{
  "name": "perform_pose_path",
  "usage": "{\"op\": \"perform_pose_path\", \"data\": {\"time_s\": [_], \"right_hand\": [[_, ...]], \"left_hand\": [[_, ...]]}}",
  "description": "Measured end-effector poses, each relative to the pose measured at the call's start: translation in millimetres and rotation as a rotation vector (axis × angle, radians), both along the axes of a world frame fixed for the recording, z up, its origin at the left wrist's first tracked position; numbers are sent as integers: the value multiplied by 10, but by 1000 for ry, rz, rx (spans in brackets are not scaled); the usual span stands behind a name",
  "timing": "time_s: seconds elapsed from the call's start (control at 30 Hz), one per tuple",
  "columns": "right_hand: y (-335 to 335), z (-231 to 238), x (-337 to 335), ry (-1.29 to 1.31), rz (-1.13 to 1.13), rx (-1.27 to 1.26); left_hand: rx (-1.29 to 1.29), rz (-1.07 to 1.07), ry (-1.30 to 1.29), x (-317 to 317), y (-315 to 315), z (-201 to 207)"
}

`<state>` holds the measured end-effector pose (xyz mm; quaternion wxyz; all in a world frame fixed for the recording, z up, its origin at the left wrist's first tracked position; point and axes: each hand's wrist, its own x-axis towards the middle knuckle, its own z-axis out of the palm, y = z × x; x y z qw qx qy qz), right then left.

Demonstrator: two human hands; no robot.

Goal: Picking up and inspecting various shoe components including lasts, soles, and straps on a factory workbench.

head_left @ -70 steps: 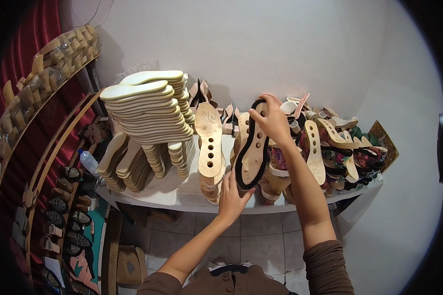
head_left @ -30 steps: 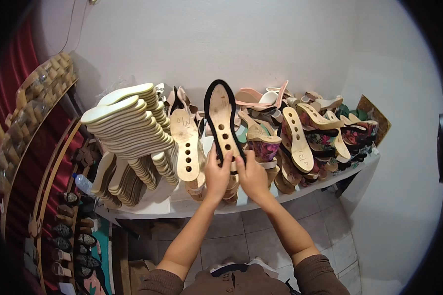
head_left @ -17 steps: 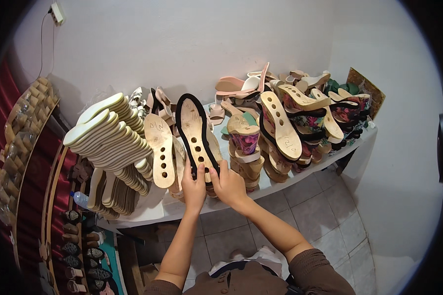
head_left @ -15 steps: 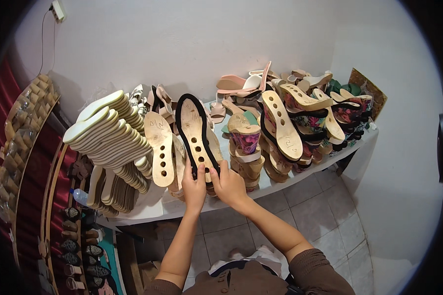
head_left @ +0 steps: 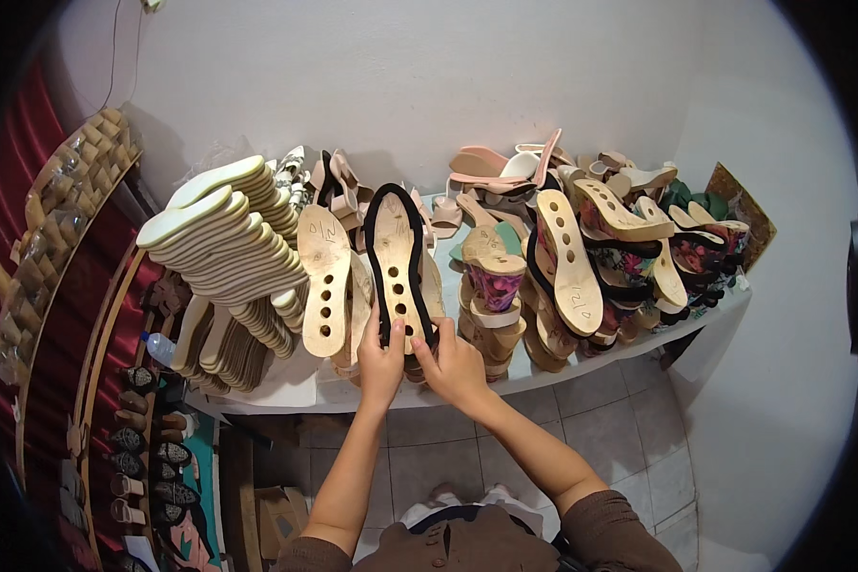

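Observation:
A pale wooden shoe sole with a black rim [head_left: 398, 250] lies face up on top of a stack, a row of dark holes down its lower half. Both my hands grip its near end. On its left edge is my left hand [head_left: 381, 362], closed with the thumb on top. My right hand [head_left: 453, 364] closes on the right edge, its thumb also pressing the top. Just left lies a plain wooden sole [head_left: 324, 255] with similar holes. To the right, a sole with a purple floral heel [head_left: 497, 281] tops another stack.
Tall piles of cream insoles [head_left: 221, 243] lean at the left of the white table [head_left: 291, 381]. Wedge soles [head_left: 570, 267] crowd the right side. Pink and white sandals [head_left: 491, 164] lie at the back. A water bottle [head_left: 159, 349] and a shoe rack [head_left: 129, 439] stand at left.
The view has shifted, so the table appears moved right in the picture. My hands keep their hold on the black-rimmed sole, which sits in the same place among the stacks.

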<state>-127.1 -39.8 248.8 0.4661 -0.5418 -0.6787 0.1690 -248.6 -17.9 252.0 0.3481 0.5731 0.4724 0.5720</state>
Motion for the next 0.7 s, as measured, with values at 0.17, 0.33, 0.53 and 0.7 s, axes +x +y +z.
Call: {"op": "perform_pose_path", "data": {"time_s": [0.17, 0.33, 0.53, 0.7], "right_hand": [[10, 38, 52, 34, 39, -13], [-3, 16, 35, 35, 36, 23], [9, -18, 32, 44, 28, 119], [5, -30, 49, 41, 31, 118]], "left_hand": [[22, -18, 7, 22, -9, 10], [55, -34, -51, 29, -21, -8], [68, -25, -75, 36, -25, -38], [63, -19, -74, 64, -71, 35]]}}
